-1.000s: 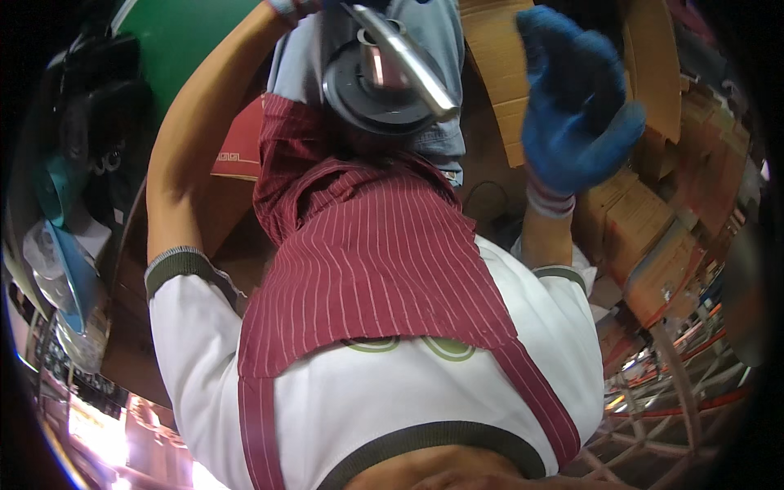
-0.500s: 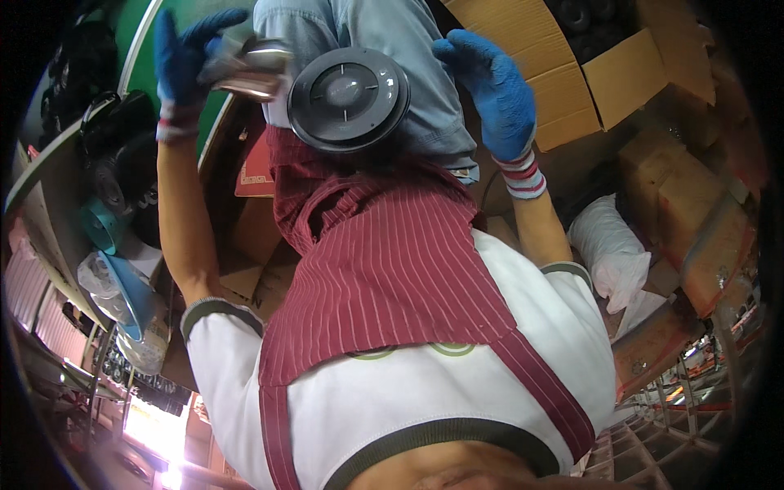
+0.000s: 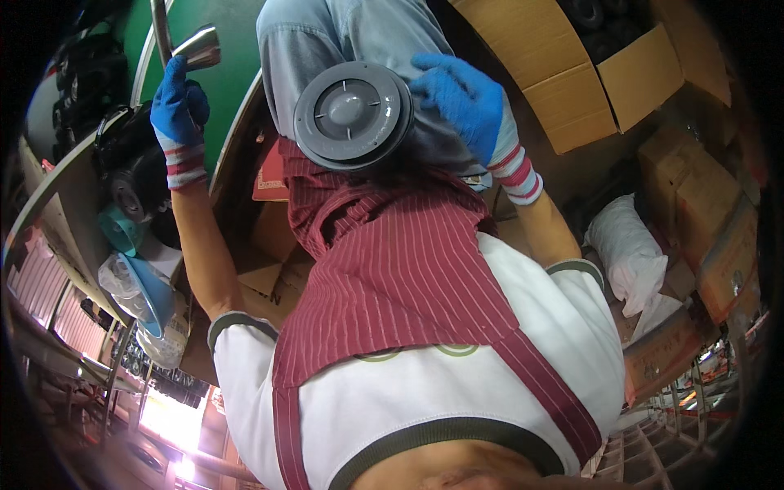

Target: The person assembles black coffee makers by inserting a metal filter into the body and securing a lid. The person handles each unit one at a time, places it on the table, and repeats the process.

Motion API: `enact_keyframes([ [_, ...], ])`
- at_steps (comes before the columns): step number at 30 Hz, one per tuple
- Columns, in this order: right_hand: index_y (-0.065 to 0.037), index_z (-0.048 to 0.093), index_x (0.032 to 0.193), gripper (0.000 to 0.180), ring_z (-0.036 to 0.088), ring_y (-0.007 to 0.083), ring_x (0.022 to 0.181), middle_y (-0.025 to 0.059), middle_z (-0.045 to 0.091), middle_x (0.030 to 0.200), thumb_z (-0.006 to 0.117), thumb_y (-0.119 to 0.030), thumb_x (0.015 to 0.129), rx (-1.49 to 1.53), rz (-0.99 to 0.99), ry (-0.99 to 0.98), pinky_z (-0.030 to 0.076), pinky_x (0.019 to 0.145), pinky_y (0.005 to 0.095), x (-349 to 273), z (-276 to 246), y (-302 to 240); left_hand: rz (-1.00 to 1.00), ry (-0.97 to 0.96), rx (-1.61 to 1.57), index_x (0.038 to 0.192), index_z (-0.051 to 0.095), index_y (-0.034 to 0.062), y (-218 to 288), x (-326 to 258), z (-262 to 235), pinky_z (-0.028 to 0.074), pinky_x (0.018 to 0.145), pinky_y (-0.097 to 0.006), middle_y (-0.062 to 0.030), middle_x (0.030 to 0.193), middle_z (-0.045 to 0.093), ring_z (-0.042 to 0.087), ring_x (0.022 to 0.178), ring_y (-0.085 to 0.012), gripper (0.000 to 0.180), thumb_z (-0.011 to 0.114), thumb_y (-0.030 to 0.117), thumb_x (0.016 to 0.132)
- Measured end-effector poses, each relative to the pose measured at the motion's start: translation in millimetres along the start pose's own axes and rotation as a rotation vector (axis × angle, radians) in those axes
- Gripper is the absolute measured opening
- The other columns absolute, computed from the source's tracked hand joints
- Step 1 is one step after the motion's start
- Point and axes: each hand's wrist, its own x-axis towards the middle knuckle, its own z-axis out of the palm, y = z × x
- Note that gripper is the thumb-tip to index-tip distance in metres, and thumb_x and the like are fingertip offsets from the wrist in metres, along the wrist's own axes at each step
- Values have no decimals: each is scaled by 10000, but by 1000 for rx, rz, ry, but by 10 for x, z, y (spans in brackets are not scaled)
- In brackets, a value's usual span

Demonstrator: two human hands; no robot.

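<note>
A round grey disc-shaped part (image 3: 353, 114) with a raised centre and ribbed rim rests on my lap, against my blue-grey trousers (image 3: 327, 37) and striped red apron (image 3: 392, 269). My right hand (image 3: 464, 102), in a blue glove with a striped cuff, grips the part's right edge. My left hand (image 3: 175, 106), also blue-gloved, is raised at the left and holds a shiny metal tool (image 3: 198, 46) by its lower end, well apart from the part.
A green-topped bench (image 3: 220, 77) curves behind my left hand, with dark round parts (image 3: 131, 175) and blue plastic pieces (image 3: 147, 286) beside it. Open cardboard boxes (image 3: 572, 73) stand at the upper right. A white bag (image 3: 629, 245) and more boxes (image 3: 719, 245) lie at the right.
My left hand has carried the metal tool from above the grey part out to the left. My right hand has come down from the air onto the part's right edge.
</note>
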Motion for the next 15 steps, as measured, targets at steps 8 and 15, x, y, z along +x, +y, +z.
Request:
enact_keyframes([
  [8, 29, 615, 1364, 783, 726, 315, 1050, 233, 714, 1189, 798, -534, 851, -325, -27, -80, 586, 917, 381, 4, 252, -473, 195, 460, 736, 995, 790, 78, -741, 836, -500, 406, 523, -267, 14, 624, 592, 533, 537, -84, 446, 804, 507, 876],
  [15, 47, 580, 1395, 839, 688, 345, 1119, 242, 683, 1225, 824, -519, 827, -151, 61, -44, 548, 979, 420, -80, 425, -511, -132, 279, 981, 1259, 734, 114, -1163, 1102, -920, 517, 991, -427, -174, 1186, 742, 705, 1099, -353, 724, 688, 704, 842],
])
